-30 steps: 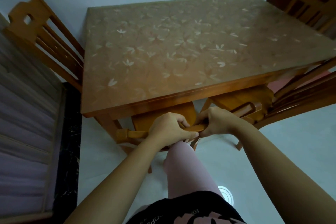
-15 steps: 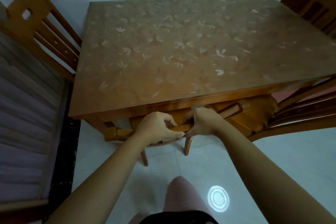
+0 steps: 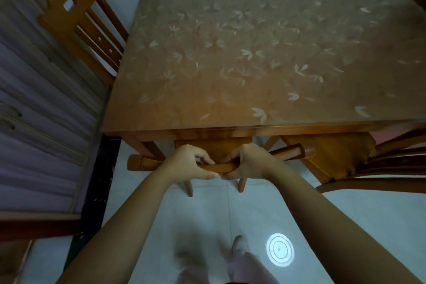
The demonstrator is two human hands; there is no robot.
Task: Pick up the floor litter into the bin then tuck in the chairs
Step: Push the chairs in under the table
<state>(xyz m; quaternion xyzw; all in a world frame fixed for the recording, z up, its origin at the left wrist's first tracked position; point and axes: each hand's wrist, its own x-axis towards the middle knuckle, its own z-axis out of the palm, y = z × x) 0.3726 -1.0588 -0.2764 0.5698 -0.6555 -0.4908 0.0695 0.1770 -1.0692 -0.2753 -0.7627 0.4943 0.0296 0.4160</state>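
the step in hand looks to be tucking the near chair (image 3: 215, 148) under the surface (image 3: 253, 64). its seat sits mostly beneath the front edge, its top rail (image 3: 144, 163) is just short of that edge, and its back legs stand out on the floor (image 3: 207, 219). to do it well, i judge the push should go straight and level, both hands pressing evenly, so the chair does not twist toward the surface's leg on the left or the second chair (image 3: 332, 157) angled in close on the right. ease off before the rail knocks the edge, and mind the fingers on the rail's far side, which could get nipped there.

the left hand (image 3: 190, 163) and right hand (image 3: 250, 161) are clamped on the middle of the rail, side by side. the fingers curl over the top and the thumbs sit on the near side, almost touching. both forearms reach forward, nearly straight, converging at the rail. no litter or bin shows in view.
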